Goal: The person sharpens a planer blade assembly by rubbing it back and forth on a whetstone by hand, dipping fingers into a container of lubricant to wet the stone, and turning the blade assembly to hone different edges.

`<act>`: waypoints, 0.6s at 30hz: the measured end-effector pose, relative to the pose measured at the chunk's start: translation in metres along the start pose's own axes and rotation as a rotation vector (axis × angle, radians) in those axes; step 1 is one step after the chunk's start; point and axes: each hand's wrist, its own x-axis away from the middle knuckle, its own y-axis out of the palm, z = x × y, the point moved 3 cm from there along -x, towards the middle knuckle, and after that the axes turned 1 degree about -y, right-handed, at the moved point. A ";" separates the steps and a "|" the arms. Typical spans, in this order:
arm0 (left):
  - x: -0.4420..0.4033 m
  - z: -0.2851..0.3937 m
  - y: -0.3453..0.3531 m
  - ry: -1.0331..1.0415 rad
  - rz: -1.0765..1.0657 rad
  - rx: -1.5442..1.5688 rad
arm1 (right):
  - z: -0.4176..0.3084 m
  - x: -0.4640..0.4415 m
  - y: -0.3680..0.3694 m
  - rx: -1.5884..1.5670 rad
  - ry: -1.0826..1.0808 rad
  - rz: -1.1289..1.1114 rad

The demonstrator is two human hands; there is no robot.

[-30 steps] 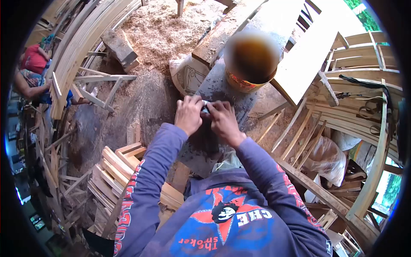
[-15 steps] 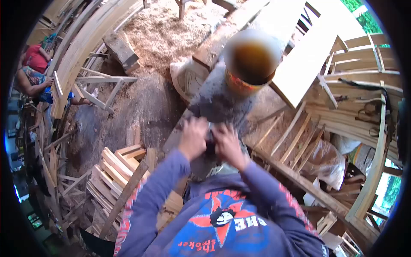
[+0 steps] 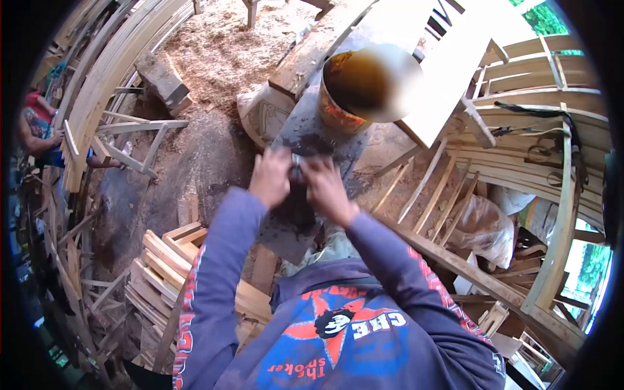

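Note:
My left hand (image 3: 271, 179) and my right hand (image 3: 327, 190) are side by side with fingers closed on a small, flat, metallic-looking piece (image 3: 297, 160). Most of that piece is covered by my fingers, and its kind is unclear. Both hands are low over a grey plank (image 3: 289, 244), whose surface has a dark, wet-looking patch (image 3: 296, 211) just below them. Beyond my fingers, on the same plank, stands a bucket (image 3: 341, 120) with dark brown contents; part of it is blurred out.
A pale container (image 3: 263, 114) stands left of the plank's far part. Stacked wood offcuts (image 3: 162, 260) lie at lower left. A large white board (image 3: 448, 84) extends at upper right, near wooden slats (image 3: 435, 195) and a plastic bag (image 3: 484, 224). Another person (image 3: 39, 127) is at far left.
Both hands have slid forward along the plank, closer to the bucket, still together on the small piece. The whole view has shifted slightly.

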 end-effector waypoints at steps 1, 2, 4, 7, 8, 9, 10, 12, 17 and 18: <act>0.028 0.014 0.011 -0.003 -0.002 0.056 | 0.002 0.032 0.002 0.063 -0.023 -0.062; 0.058 0.025 0.025 -0.011 -0.012 0.107 | 0.002 0.066 0.011 0.003 -0.006 -0.070; 0.065 0.034 0.031 -0.039 0.064 0.149 | -0.009 0.063 0.006 0.018 0.002 -0.107; -0.004 -0.007 0.009 -0.036 0.155 0.032 | 0.004 -0.017 0.006 0.038 0.022 -0.041; -0.015 -0.014 0.005 -0.061 0.145 0.017 | 0.007 -0.028 0.010 0.017 0.024 -0.005; -0.006 -0.010 0.006 -0.032 0.125 0.010 | 0.003 -0.015 0.009 0.010 0.028 -0.008; 0.004 -0.004 0.008 -0.003 0.110 0.006 | -0.001 0.006 0.005 0.021 0.038 -0.074; 0.057 0.029 0.021 -0.029 0.030 0.084 | -0.001 0.059 0.007 0.023 0.004 -0.079; -0.009 -0.014 0.007 -0.003 0.124 0.035 | 0.002 -0.018 0.005 0.072 0.019 -0.030; -0.021 -0.018 -0.003 0.006 0.107 0.076 | 0.003 -0.028 0.007 0.044 0.026 0.002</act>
